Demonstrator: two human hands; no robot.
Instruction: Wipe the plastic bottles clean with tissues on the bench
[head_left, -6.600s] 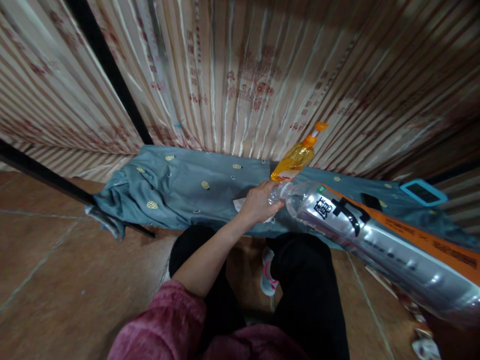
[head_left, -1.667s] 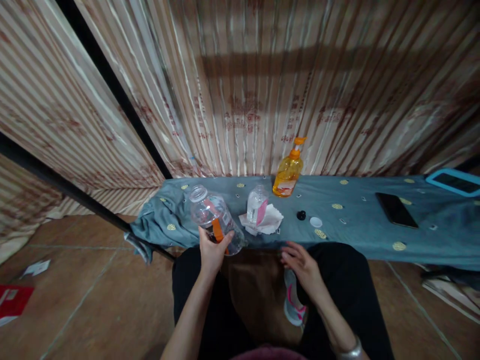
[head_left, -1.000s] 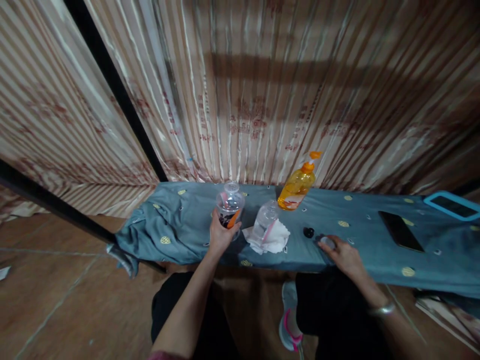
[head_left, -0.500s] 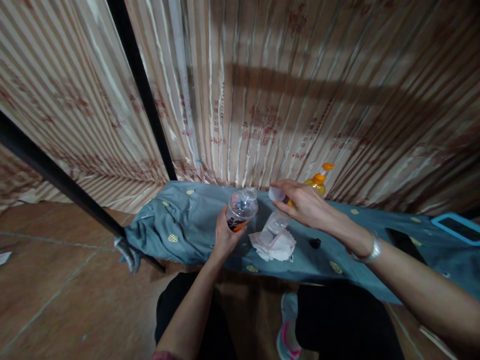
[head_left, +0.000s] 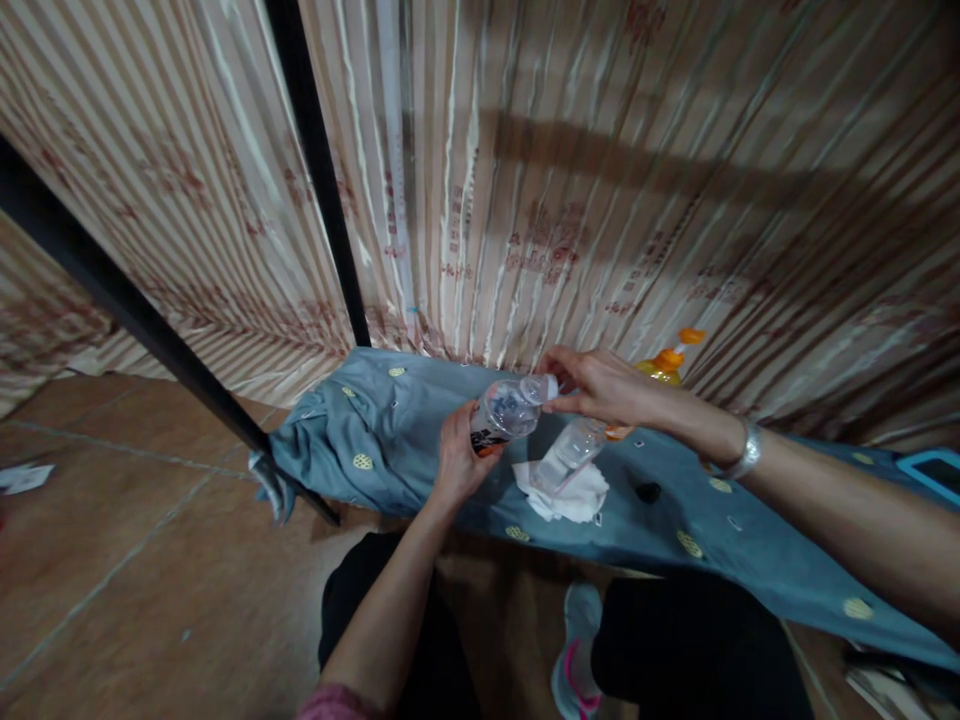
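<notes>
My left hand (head_left: 459, 465) is wrapped round the base of a clear plastic bottle (head_left: 504, 412) with a black and orange label, tilted with its mouth to the right. My right hand (head_left: 600, 385) pinches a pale cap (head_left: 548, 386) against that mouth. Below it a second clear bottle (head_left: 570, 455) with a pink label stands on a crumpled white tissue (head_left: 576, 495). All this is over a low surface covered with a blue-grey cloth (head_left: 390, 440).
An orange pump bottle (head_left: 666, 362) stands behind my right wrist by the striped curtain (head_left: 570, 180). A small black cap (head_left: 647, 491) lies on the cloth. A blue-framed device (head_left: 937, 466) shows at the right edge. Black bars (head_left: 322, 190) slant across the curtain; tiled floor lies left.
My right hand picked a pale cap off the cloth and brought it to the mouth of the bottle in my left hand. That bottle has tipped to the right.
</notes>
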